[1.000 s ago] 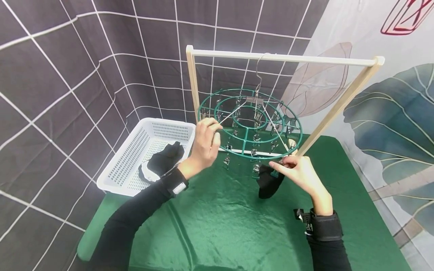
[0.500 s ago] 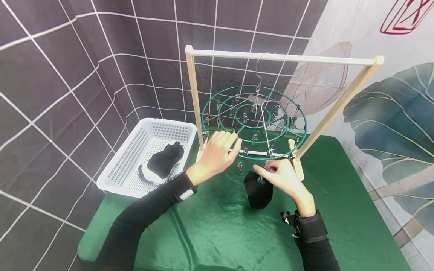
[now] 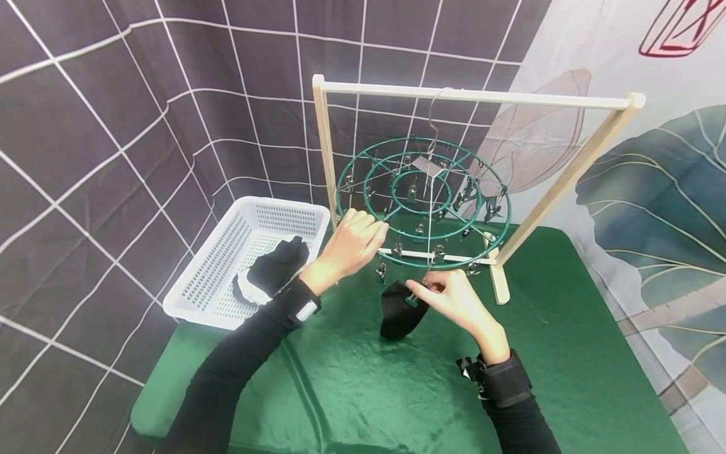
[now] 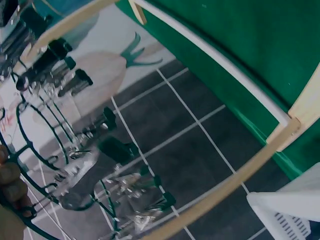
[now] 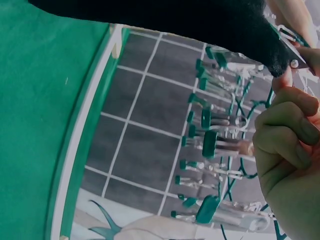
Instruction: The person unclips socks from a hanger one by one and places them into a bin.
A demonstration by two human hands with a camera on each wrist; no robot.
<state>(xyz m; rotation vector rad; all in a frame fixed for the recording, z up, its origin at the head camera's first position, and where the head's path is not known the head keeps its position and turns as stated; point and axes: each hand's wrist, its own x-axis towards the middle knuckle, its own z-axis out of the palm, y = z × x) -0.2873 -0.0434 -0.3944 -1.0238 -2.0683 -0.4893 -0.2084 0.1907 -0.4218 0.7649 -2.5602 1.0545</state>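
A round green drying hanger (image 3: 363,228) with metal clips hangs by its hook from the rack's top bar. My left hand (image 3: 353,243) grips its outer ring at the near left; in the left wrist view its curled fingers (image 4: 12,187) lie around the green ring. My right hand (image 3: 454,296) pinches a clip (image 3: 412,300) below the ring's near edge. From that clip hangs a black sock (image 3: 399,318), above the table. In the right wrist view the sock (image 5: 200,22) stretches across the top, its edge at the fingertips.
A white perforated basket (image 3: 198,277) at the left holds a black sock (image 3: 278,265) and something white and grey. The wooden rack (image 3: 573,170) stands on the green-covered table (image 3: 368,391). Several clips (image 5: 210,145) dangle around the hanger. Dark gridded cloth hangs behind.
The hanger has turned and tilted. My right hand has moved left with the clip and black sock. My left hand shifted right along the ring, then slightly back left.
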